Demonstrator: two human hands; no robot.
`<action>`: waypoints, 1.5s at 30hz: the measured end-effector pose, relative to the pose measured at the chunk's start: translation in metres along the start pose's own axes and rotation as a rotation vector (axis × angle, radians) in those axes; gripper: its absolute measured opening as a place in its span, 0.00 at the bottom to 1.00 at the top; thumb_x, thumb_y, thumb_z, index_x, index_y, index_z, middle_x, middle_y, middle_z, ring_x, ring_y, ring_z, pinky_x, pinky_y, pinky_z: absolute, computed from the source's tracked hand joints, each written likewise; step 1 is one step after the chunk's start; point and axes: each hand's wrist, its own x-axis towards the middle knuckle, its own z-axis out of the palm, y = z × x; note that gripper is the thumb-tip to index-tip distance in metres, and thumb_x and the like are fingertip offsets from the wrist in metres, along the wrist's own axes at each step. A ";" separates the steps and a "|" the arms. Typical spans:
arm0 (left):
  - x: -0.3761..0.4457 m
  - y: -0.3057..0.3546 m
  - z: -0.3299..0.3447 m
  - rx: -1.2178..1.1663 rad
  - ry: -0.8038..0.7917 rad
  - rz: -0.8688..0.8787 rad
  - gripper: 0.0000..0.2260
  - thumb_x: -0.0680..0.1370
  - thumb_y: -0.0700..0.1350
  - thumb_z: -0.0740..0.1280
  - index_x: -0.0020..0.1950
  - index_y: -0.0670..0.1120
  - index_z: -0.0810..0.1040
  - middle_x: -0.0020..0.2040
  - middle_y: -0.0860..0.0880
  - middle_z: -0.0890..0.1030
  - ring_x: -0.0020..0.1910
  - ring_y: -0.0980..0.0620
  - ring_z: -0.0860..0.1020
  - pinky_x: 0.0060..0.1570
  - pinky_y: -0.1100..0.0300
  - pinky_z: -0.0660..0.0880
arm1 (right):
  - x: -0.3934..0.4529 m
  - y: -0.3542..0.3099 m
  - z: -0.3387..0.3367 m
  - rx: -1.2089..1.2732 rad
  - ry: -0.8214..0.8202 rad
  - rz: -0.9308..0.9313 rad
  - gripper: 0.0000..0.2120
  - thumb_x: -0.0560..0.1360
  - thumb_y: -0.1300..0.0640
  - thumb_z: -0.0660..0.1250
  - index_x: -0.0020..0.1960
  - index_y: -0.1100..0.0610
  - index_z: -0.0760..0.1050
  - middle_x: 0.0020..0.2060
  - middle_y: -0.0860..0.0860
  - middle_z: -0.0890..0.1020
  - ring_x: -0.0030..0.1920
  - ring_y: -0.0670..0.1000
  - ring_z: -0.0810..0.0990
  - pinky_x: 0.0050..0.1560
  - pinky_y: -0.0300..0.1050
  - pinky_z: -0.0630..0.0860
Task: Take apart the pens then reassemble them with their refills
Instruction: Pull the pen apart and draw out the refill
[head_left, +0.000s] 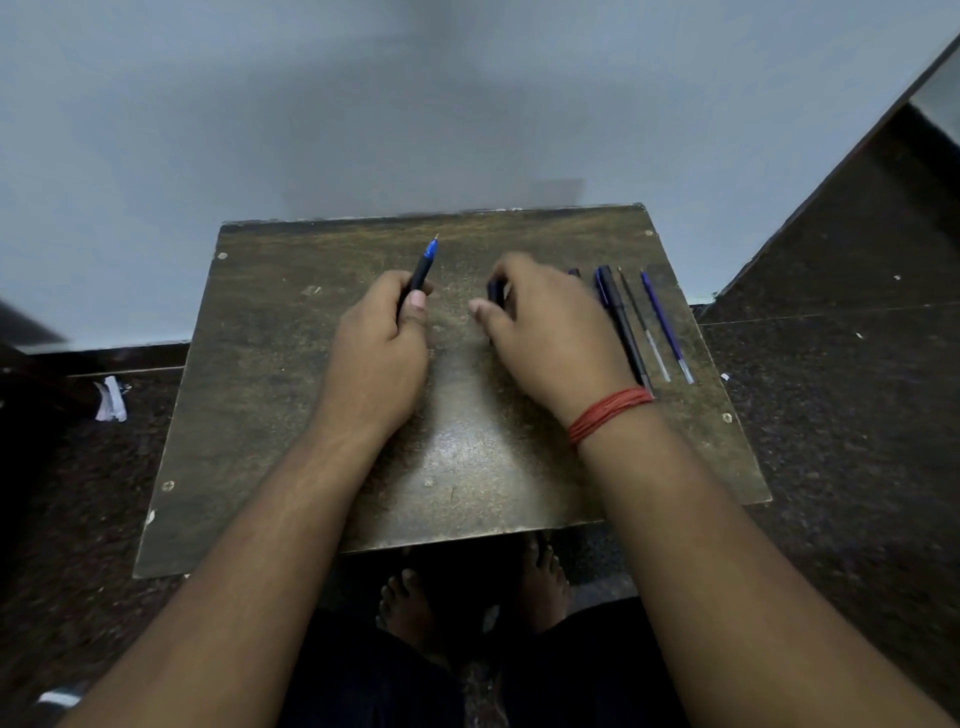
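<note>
The left hand grips a dark pen, fingers curled round the barrel, blue tip toward 1 o'clock. The right hand, at 3 o'clock from it, curls round a dark part, probably the cap; its long axis is hidden. Joining them likely requires aligning both axes. At 3 o'clock on the surface lie another pen and two refills, side by side. No containers are present.

Dim room; glare on table (edges warped, w/ blur)
</note>
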 end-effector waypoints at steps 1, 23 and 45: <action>0.001 -0.001 0.000 -0.005 0.009 -0.001 0.07 0.84 0.45 0.58 0.55 0.52 0.76 0.35 0.54 0.73 0.31 0.62 0.70 0.30 0.67 0.64 | -0.002 -0.003 0.005 -0.091 -0.006 -0.034 0.10 0.79 0.45 0.65 0.51 0.52 0.73 0.44 0.48 0.79 0.46 0.50 0.75 0.44 0.43 0.66; -0.002 0.002 0.001 0.029 -0.065 0.055 0.08 0.83 0.44 0.59 0.56 0.51 0.78 0.36 0.56 0.76 0.35 0.60 0.74 0.34 0.62 0.68 | 0.007 0.008 -0.009 0.352 0.215 0.148 0.09 0.80 0.48 0.64 0.50 0.53 0.75 0.38 0.47 0.79 0.38 0.46 0.76 0.37 0.41 0.69; -0.004 0.010 -0.007 -0.016 -0.268 0.133 0.09 0.83 0.46 0.62 0.46 0.49 0.81 0.29 0.53 0.72 0.25 0.60 0.67 0.28 0.66 0.62 | 0.005 0.013 -0.008 0.642 -0.071 -0.137 0.04 0.80 0.61 0.66 0.45 0.56 0.76 0.33 0.45 0.79 0.34 0.42 0.77 0.38 0.45 0.77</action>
